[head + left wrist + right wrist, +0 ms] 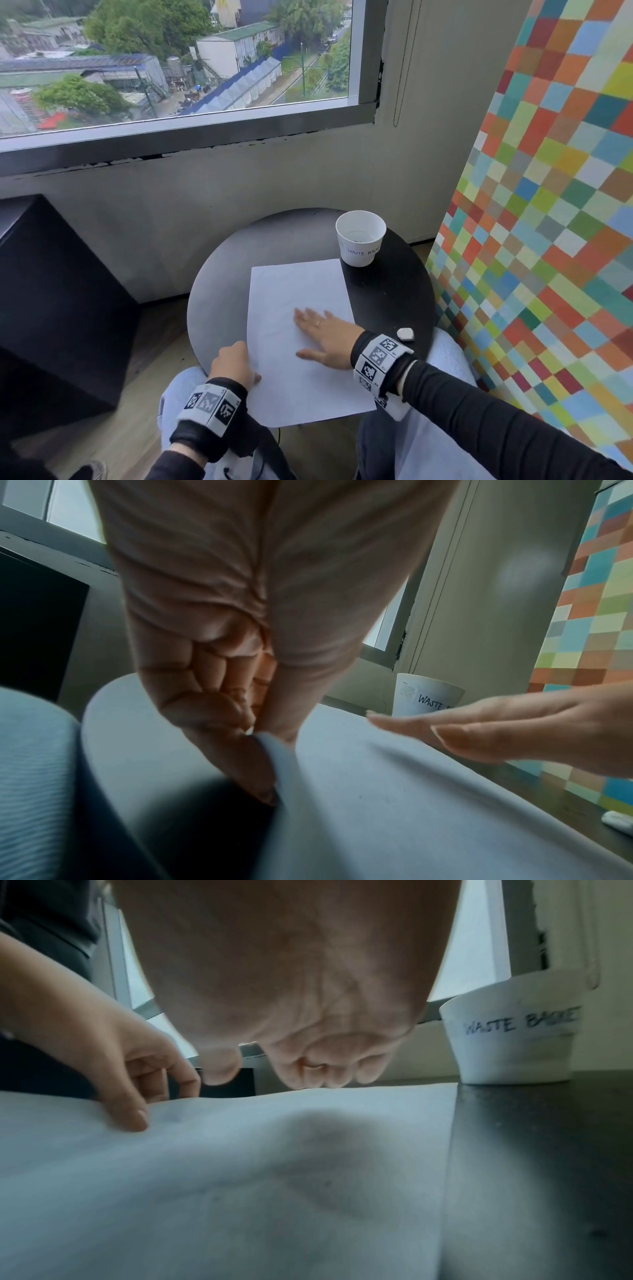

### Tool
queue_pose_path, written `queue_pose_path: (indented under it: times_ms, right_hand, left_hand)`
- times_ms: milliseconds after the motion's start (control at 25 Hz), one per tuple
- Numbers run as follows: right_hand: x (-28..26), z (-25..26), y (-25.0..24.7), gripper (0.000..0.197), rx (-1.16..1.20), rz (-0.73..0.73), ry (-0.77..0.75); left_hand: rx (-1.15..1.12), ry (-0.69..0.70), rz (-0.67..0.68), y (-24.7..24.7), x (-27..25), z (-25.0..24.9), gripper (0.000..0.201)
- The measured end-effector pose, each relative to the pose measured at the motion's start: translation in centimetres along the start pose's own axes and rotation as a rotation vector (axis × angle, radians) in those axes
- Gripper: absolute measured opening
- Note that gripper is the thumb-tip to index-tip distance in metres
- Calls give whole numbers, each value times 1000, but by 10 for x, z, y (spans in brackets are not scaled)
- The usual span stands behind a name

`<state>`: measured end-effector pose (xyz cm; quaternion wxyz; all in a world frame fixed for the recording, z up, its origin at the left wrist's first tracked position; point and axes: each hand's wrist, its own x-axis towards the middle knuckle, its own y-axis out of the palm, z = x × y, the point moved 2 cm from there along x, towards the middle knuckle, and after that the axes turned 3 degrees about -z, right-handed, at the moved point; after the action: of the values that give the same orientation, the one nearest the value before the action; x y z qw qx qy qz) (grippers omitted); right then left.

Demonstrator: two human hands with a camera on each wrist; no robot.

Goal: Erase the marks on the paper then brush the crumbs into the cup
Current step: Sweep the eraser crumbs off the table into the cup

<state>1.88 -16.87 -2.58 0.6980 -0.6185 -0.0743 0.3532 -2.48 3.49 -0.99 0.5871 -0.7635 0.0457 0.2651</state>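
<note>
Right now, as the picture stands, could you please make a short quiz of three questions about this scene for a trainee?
1. True or false: the right hand holds the eraser.
2. Multiple choice: where does the cup stand? A) on the paper; B) on the round table, just beyond the paper's far right corner; C) on the floor.
3. Fill in: the left hand pinches the paper's ______ edge.

Key:
1. False. The right hand lies flat with straight fingers on the paper; the eraser rests alone on the table, to the right of that wrist.
2. B.
3. Left; the left wrist view shows the edge held between thumb and fingers.
</note>
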Motion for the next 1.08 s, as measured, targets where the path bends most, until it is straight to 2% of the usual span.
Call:
queue_pose_path:
  times_ms: [80,160,240,320,360,440,560,680,720,760,840,880,920,1000,1040,1080]
  right_hand:
    - [0,1,4,71,-2,58,-57]
    - [0,-7,6,70,-24,62,-14]
    - [-1,-9,8,71,-22,64,1]
    - [-3,-8,10,72,-11,58,4]
    - [-5,-7,11,72,-17,52,4]
    - [-10,-4,14,73,-21,55,-20]
    - [-17,-7,11,73,-39,89,-7]
    - [-11,-21,-1,79,-107,-31,270]
    - [-9,-16,-4,79,-85,-69,268]
    - [-4,-6,-3,77,-53,-81,186]
    - [-2,15,6,70,-10,16,24]
    - [-4,12,7,68,2,51,36]
    - [-2,-1,7,69,-12,36,119]
    - [-1,-29,-3,72,-81,-26,363]
    - [0,-32,-7,72,-76,-34,399]
    - [2,-25,-9,71,-47,-40,343]
  left_hand:
    - [-29,0,-14,0,-2,1,41]
    - [-68,8,-78,-2,-6,1,46]
    - [41,56,-173,-5,-8,-3,61]
    - [202,160,-267,-5,-6,-13,78]
    - [245,224,-270,-3,-3,-18,87]
    - [323,301,-145,6,1,-26,98]
    - [398,277,21,17,4,-26,102]
    - [442,273,25,18,3,-25,103]
    - [449,272,33,18,2,-25,104]
    - [456,267,35,18,2,-25,104]
    - [472,259,34,19,2,-25,104]
    - [470,257,36,19,2,-25,105]
    - [464,256,35,20,2,-25,106]
    - [455,255,35,20,1,-25,107]
    - [455,253,35,20,0,-25,107]
    - [460,253,33,20,0,-26,107]
